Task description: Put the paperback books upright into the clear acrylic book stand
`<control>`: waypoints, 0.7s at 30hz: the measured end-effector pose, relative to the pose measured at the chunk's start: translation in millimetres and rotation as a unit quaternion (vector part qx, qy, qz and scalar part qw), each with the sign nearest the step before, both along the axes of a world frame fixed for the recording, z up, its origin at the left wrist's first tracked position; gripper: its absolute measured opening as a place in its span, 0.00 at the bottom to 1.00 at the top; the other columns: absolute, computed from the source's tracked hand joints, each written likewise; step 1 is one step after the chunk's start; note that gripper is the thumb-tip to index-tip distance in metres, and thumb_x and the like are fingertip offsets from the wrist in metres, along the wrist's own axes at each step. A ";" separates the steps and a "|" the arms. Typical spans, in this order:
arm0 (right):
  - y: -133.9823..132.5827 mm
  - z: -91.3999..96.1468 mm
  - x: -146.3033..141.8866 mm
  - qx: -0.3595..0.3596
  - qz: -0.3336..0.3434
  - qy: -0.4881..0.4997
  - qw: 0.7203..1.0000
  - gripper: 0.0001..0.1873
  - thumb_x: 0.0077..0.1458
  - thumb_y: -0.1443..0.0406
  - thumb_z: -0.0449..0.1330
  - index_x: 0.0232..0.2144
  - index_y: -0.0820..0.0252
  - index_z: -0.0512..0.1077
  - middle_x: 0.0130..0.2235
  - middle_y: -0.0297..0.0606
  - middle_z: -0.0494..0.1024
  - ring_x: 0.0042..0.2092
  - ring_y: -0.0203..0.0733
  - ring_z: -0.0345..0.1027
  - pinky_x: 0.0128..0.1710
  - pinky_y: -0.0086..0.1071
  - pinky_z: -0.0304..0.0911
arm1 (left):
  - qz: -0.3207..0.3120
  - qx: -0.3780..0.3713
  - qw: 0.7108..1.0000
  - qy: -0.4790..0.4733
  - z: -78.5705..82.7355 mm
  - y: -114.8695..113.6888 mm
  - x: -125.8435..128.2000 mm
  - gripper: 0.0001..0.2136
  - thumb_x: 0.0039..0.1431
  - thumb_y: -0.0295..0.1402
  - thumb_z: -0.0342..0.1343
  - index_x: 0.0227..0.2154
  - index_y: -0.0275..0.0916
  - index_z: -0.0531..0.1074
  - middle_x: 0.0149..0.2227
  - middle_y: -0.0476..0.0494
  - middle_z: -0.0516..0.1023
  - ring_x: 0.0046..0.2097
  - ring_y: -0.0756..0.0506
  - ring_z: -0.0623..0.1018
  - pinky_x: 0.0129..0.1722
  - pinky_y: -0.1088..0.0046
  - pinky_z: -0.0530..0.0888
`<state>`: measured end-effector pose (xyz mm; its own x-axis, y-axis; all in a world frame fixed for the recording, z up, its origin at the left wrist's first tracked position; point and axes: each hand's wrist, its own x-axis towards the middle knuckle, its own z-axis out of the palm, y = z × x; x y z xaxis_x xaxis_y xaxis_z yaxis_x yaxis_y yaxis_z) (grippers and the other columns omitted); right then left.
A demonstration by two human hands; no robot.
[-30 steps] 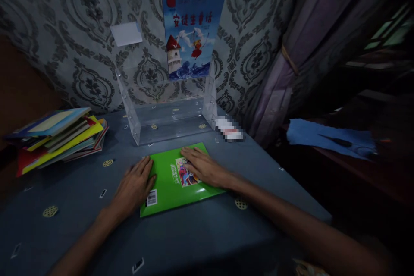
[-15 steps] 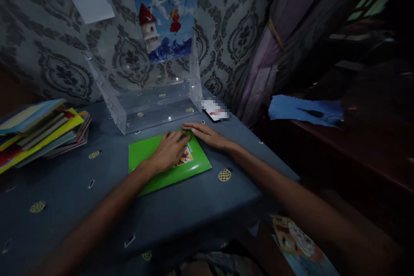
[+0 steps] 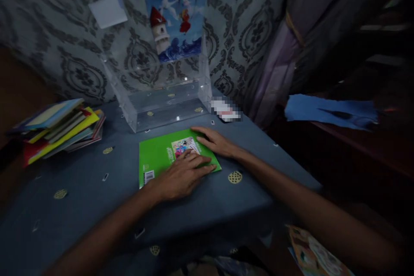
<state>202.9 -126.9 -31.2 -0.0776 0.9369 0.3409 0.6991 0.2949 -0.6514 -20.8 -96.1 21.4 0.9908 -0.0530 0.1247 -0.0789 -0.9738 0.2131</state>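
1. On my feed, both hands are on a green book (image 3: 158,151), which lies flat on the worktop (image 3: 77,172), barcode label showing near the L wrist.
2. L hand (image 3: 186,174): palm down, fingers extended & a bit spread over the cover's near RH part, partly covering its small pic.
3. R hand (image 3: 218,143): laid along the book's far RH edge, fingers tog., thumb apart; I read it as relaxed.
4. Just beyond the hands I have a clear plastic bookstand (image 3: 168,114) w/ a blue Andersen fairy-tale book (image 3: 179,21) upright in it.
5. Well left of L hand: a messy stack of books (image 3: 61,127).
6. Just past R hand: a flat item (image 3: 225,110), pixelated, so can't ID it.
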 end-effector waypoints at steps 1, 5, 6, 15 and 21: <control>-1.0 -0.9 -0.7 0.001 -0.003 -0.023 1.000 0.26 0.65 0.58 0.48 0.62 0.59 0.61 0.62 0.46 0.67 0.64 0.48 0.59 0.64 0.52 0.54 | 0.014 0.000 1.000 -0.005 -1.8 8.3 -5.5 0.18 0.70 0.32 0.43 0.59 0.39 0.65 0.57 0.39 0.70 0.58 0.42 0.68 0.62 0.55 0.62; -2.7 0.4 -2.8 -0.013 -0.016 -0.116 0.993 0.25 0.65 0.61 0.47 0.63 0.56 0.61 0.64 0.44 0.65 0.66 0.49 0.56 0.65 0.56 0.49 | 0.144 -0.007 0.988 -0.050 -12.6 63.0 -48.1 0.18 0.69 0.32 0.42 0.58 0.36 0.66 0.56 0.36 0.71 0.56 0.41 0.71 0.57 0.58 0.69; -1.8 3.1 -5.8 -0.014 -0.026 -0.145 0.989 0.25 0.65 0.62 0.46 0.62 0.56 0.62 0.63 0.45 0.66 0.65 0.49 0.57 0.65 0.57 0.49 | 0.181 -0.015 0.981 -0.067 -15.4 78.0 -61.8 0.18 0.69 0.32 0.42 0.57 0.36 0.67 0.56 0.36 0.72 0.55 0.41 0.72 0.56 0.58 0.70; 54.2 39.8 -125.8 -0.005 0.124 -0.274 0.954 0.22 0.66 0.60 0.52 0.59 0.59 0.65 0.62 0.49 0.65 0.63 0.52 0.57 0.63 0.52 0.53 | 0.270 -0.178 0.931 -0.167 -32.3 129.7 -111.5 0.15 0.64 0.33 0.49 0.48 0.37 0.76 0.51 0.38 0.77 0.52 0.41 0.76 0.55 0.59 0.72; 42.3 38.3 -160.3 0.015 0.136 -0.231 0.963 0.18 0.65 0.61 0.54 0.55 0.54 0.73 0.49 0.49 0.69 0.55 0.52 0.60 0.54 0.49 0.61 | 0.279 -0.163 0.929 -0.179 -38.6 125.8 -113.8 0.16 0.62 0.28 0.47 0.49 0.36 0.76 0.53 0.38 0.76 0.54 0.43 0.75 0.57 0.60 0.70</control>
<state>42.6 -84.6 7.1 -0.4687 0.8508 0.2376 0.8066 0.5219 -0.2776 -134.7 29.7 -17.1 0.7448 0.5553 0.3701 0.2971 -0.7725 0.5612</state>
